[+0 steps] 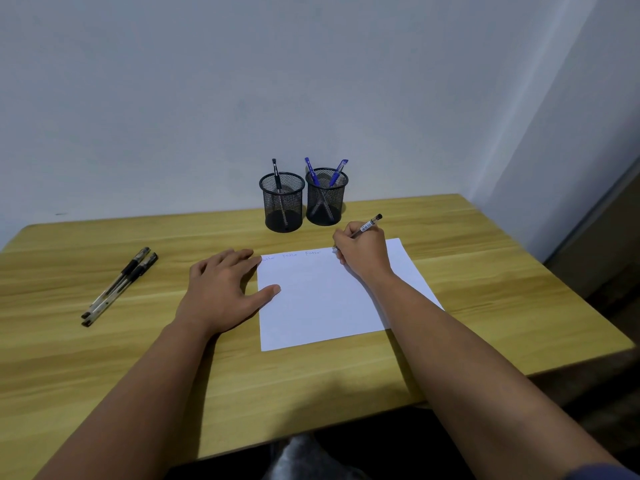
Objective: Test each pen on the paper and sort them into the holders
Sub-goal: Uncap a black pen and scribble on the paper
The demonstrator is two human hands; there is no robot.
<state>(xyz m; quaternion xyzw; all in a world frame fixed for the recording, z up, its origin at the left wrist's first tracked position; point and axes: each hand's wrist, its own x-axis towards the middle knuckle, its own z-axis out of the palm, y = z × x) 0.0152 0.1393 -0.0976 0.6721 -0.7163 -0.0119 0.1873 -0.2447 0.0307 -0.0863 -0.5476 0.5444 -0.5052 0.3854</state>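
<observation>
On the wooden table [346, 382], whose near-left and right corners run out of view, a white sheet of paper [322, 306] lies slightly skewed, its right edge partly hidden under the right forearm. The left hand [221, 289] rests flat with straight fingers, fingertips and thumb pressing the sheet's left edge. The right hand [362, 252] curls around a black-capped clear pen [370, 225], the tip hidden behind the fingers near the sheet's top edge. Against the wall stand two black mesh holders just beside each other: the left holder [282, 202] has one black pen [276, 174], the right holder [326, 199] two blue pens [323, 174], crossed. Well to the left lie two black pens [121, 285], touching side by side. Three faint scribbles [294, 255] along the paper's top are too small to read.
</observation>
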